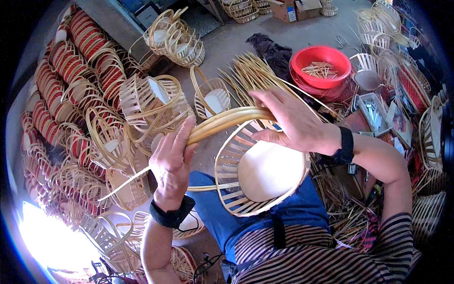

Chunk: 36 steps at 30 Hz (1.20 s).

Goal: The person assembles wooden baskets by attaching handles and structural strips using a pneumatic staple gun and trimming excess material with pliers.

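My left hand [169, 163] is closed around one end of a bent bundle of pale cane strips [224, 121]. The other end runs into my right hand [295, 124], whose fingers and thumb close over it, so the bundle arches between both hands. A thin loose strip [124, 183] sticks out leftward past my left hand. Below the arch, an open-slatted basket [265, 177] with a pale oval base rests on my lap, tilted toward me. Whether the canes are joined to the basket is hidden by my right hand. Two thin strips [208, 188] cross my thigh at the basket's left side.
Stacked red-and-tan baskets [78, 57] fill the left. Pale handled baskets [151, 102] stand nearer. Ahead lie long cane strips [250, 71] and a red basin [302, 59] holding short sticks. At right are a tray of metal pieces [375, 113] and cane scraps [345, 213].
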Available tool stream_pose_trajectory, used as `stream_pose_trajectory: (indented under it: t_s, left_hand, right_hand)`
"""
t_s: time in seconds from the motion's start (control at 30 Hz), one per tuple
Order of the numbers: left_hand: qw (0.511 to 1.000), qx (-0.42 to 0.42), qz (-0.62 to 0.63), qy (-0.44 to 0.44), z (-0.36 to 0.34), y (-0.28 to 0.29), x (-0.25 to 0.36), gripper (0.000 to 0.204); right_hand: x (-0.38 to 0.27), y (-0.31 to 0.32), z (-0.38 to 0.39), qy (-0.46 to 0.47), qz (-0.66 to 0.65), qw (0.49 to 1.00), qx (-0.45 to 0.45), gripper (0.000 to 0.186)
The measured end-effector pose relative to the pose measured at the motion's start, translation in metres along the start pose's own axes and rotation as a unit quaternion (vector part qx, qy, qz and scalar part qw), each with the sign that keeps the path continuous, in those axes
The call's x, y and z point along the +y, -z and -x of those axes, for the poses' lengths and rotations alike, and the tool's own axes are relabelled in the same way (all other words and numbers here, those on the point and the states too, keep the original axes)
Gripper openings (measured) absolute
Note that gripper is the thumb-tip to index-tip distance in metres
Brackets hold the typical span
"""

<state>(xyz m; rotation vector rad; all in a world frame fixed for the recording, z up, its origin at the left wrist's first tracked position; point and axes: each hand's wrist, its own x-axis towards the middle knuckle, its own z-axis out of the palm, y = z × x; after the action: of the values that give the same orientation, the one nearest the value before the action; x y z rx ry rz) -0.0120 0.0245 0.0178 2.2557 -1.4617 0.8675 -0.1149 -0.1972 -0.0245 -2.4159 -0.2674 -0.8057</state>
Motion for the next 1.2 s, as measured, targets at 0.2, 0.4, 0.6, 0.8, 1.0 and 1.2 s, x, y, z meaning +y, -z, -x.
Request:
stream_pose_trajectory:
  t_s: [0.2, 0.4, 0.6, 0.8, 1.0, 1.2]
  left_hand:
    - [0.999, -0.035, 0.024, 0.008, -0.012, 0.001, 0.007, 0.042]
    - [0.904, -0.373, 0.093, 0.189, 0.013, 0.033, -0.056, 0.035]
    - [0.958, 0.004, 0.167, 0.231, 0.031, 0.016, -0.050, 0.024]
    - [0.933, 0.033, 0.129, 0.334, 0.053, 0.026, -0.098, 0.040]
    - [0.955, -0.162, 0.059, 0.242, 0.037, 0.012, -0.090, 0.039]
    - [0.951, -0.279, 0.120, 0.052, -0.039, 0.006, -0.030, 0.039]
  right_hand:
    - [-0.013, -0.015, -0.042, 0.128, 0.166, 0.978, -0.021, 0.032]
    - [0.003, -0.002, -0.029, 0.168, 0.155, 0.964, 0.134, 0.025]
    - [0.002, 0.005, -0.035, 0.097, 0.145, 0.970, 0.168, 0.027]
    - [0.005, -0.026, -0.054, 0.075, -0.004, 0.969, 0.236, 0.028]
    - [0.014, -0.070, -0.031, 0.063, -0.007, 0.977, 0.206, 0.030]
    - [-0.001, -0.077, -0.045, 0.010, -0.037, 0.982, 0.187, 0.026]
